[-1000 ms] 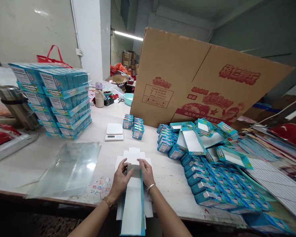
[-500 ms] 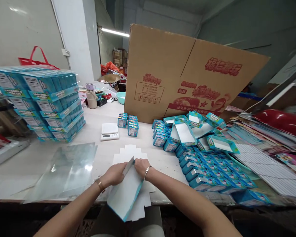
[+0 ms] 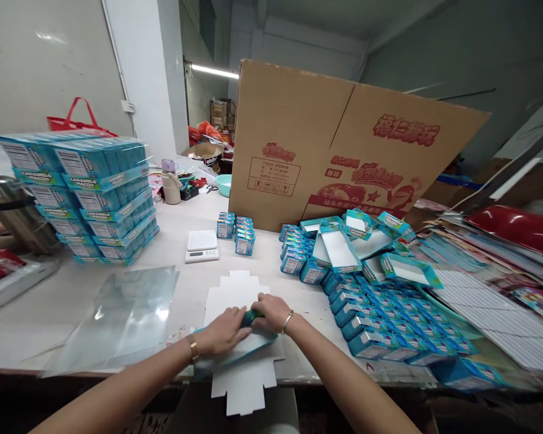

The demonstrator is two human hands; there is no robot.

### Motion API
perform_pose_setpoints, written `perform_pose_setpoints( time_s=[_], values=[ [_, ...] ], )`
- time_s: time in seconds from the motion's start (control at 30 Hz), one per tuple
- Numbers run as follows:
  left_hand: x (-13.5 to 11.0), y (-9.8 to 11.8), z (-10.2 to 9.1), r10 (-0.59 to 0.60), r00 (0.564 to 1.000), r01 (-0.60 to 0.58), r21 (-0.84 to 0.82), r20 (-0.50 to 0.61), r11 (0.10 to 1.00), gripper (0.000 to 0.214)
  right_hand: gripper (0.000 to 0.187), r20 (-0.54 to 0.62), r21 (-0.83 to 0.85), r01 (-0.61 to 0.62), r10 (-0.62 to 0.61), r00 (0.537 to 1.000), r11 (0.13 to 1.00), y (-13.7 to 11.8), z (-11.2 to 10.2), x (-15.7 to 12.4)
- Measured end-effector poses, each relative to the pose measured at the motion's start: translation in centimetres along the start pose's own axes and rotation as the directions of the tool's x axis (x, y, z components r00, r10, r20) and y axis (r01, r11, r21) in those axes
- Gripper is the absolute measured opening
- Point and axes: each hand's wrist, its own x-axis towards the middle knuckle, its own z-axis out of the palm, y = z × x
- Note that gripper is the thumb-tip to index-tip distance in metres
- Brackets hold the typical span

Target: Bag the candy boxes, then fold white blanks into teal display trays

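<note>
Both hands work at the near end of one end wall of a half-folded cardboard display tray (image 3: 248, 348), white inside and blue outside. My left hand (image 3: 223, 333) lies over its left part, fingers closed on the blue end flap. My right hand (image 3: 271, 312) pinches the same flap at its right corner, thumb and fingers pressed together. Beneath the tray lie flat white die-cut cardboard blanks (image 3: 238, 288), one reaching past the table's front edge. My fingers hide part of the flap.
Left stand stacked, wrapped blue boxes (image 3: 117, 199) and clear plastic sheets (image 3: 133, 313). A white scale (image 3: 202, 246) sits ahead, before a large brown carton (image 3: 294, 132). At right, folded trays (image 3: 337, 244) lie beside rows of small blue boxes (image 3: 389, 319).
The tray has gone from tilted over the front edge to lying flatter on the blanks. My left hand has turned palm-down over it, and the end wall's blue side now shows between my hands.
</note>
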Motion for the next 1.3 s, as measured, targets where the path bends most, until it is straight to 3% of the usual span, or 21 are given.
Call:
perform_pose_setpoints(
  time_s=[0.07, 0.17, 0.33, 0.43, 0.5, 0.53, 0.57, 0.63, 0.67, 0.7, 0.73, 0.77, 0.8, 0.83, 0.9, 0.97, 1.0, 1.03, 1.13, 1.2, 1.3],
  values=[
    [-0.9, -1.3, -1.1, -0.044, 0.997, 0.045, -0.012, 0.060, 0.999, 0.031, 0.031, 0.013, -0.150, 0.044, -0.042, 0.999, 0.988, -0.7, 0.5, 0.5],
    [-1.8, -3.0, -1.4, -0.154, 0.985, 0.139, 0.167, 0.077, 0.976, 0.017, 0.024, 0.059, -0.220, 0.088, -0.077, 0.995, 0.971, -0.7, 0.9, 0.6],
    [-1.2, -3.5, 0.3, -0.162, 0.979, 0.120, 0.288, 0.127, 0.950, 0.030, 0.023, 0.068, -0.244, 0.095, -0.081, 0.994, 0.965, -1.5, 2.3, 0.4],
    [-0.8, -3.4, -0.2, -0.117, 0.985, 0.085, 0.240, 0.124, 0.967, 0.028, 0.020, 0.028, -0.255, 0.078, -0.074, 0.997, 0.964, -1.7, 2.2, 0.0],
    [-1.0, -3.3, -1.9, -0.070, 0.996, 0.077, 0.121, -0.059, 0.990, 0.026, 0.016, -0.049, -0.254, -0.006, -0.006, 0.999, 0.967, -0.3, 0.0, -0.8],
    [-1.1, -3.2, -3.1, -0.069, 0.972, 0.079, 0.037, -0.223, 0.996, 0.030, 0.016, -0.117, -0.251, -0.088, 0.060, 0.991, 0.964, 0.9, -2.0, -1.6],
    [-1.3, -3.2, -4.5, -0.095, 0.906, 0.079, -0.057, -0.413, 0.995, 0.043, 0.016, -0.219, -0.229, -0.207, 0.157, 0.963, 0.951, 2.3, -4.5, -2.7],
    [-1.6, -3.2, -6.7, -0.250, 0.676, 0.060, -0.286, -0.693, 0.956, 0.066, 0.031, -0.421, -0.191, -0.435, 0.326, 0.846, 0.880, 5.5, -10.1, -5.5],
    [-1.7, -3.4, -7.3, -0.363, 0.570, 0.043, -0.414, -0.737, 0.909, 0.070, 0.040, -0.536, -0.155, -0.552, 0.400, 0.744, 0.819, 6.9, -12.8, -7.0],
    [-1.6, -3.7, -7.4, -0.485, 0.497, 0.037, -0.541, -0.720, 0.840, 0.071, 0.047, -0.716, -0.069, -0.662, 0.425, 0.553, 0.746, 8.1, -15.0, -8.4],
    [-1.5, -4.0, -6.9, -0.596, 0.461, 0.052, -0.651, -0.657, 0.758, 0.071, 0.057, -0.824, -0.001, -0.711, 0.402, 0.398, 0.703, 8.9, -16.6, -9.4],
    [-1.3, -4.4, -5.8, -0.684, 0.454, 0.097, -0.732, -0.570, 0.674, 0.073, 0.064, -0.883, 0.056, -0.719, 0.370, 0.288, 0.693, 9.3, -17.2, -10.0],
    [-1.1, -4.8, -4.2, -0.748, 0.464, 0.172, -0.780, -0.475, 0.602, 0.077, 0.067, -0.907, 0.092, -0.694, 0.347, 0.238, 0.715, 9.3, -17.0, -10.1],
    [-0.8, -5.2, -2.3, -0.780, 0.485, 0.263, -0.785, -0.395, 0.561, 0.082, 0.065, -0.896, 0.104, -0.644, 0.353, 0.271, 0.758, 9.0, -15.8, -9.7],
    [-0.4, -5.5, 2.0, -0.771, 0.555, 0.434, -0.682, -0.311, 0.588, 0.090, 0.053, -0.769, 0.147, -0.521, 0.429, 0.474, 0.841, 7.8, -11.1, -7.9],
    [-0.2, -5.4, 5.6, -0.685, 0.642, 0.500, -0.489, -0.344, 0.714, 0.091, 0.052, -0.488, 0.237, -0.498, 0.545, 0.682, 0.834, 6.1, -4.6, -5.3],
    [-0.1, -5.3, 6.8, -0.640, 0.674, 0.504, -0.404, -0.369, 0.764, 0.091, 0.062, -0.338, 0.277, -0.542, 0.609, 0.717, 0.793, 5.1, -1.3, -3.9],
    [-0.1, -5.1, 7.7, -0.604, 0.695, 0.501, -0.339, -0.390, 0.796, 0.091, 0.072, -0.212, 0.296, -0.596, 0.660, 0.720, 0.746, 4.1, 1.7, -2.7],
    [0.0, -4.6, 8.2, -0.585, 0.702, 0.517, -0.275, -0.406, 0.811, 0.093, 0.084, -0.206, 0.313, -0.667, 0.734, 0.647, 0.676, 1.1, 7.8, 0.1],
    [0.0, -4.2, 7.8, -0.587, 0.704, 0.516, -0.280, -0.400, 0.810, 0.092, 0.081, -0.226, 0.367, -0.652, 0.744, 0.629, 0.663, -0.6, 9.1, 0.9],
    [-0.1, -3.7, 7.2, -0.604, 0.693, 0.482, -0.369, -0.395, 0.795, 0.092, 0.071, -0.282, 0.505, -0.576, 0.753, 0.594, 0.643, -2.0, 8.4, 0.9]
  ],
)
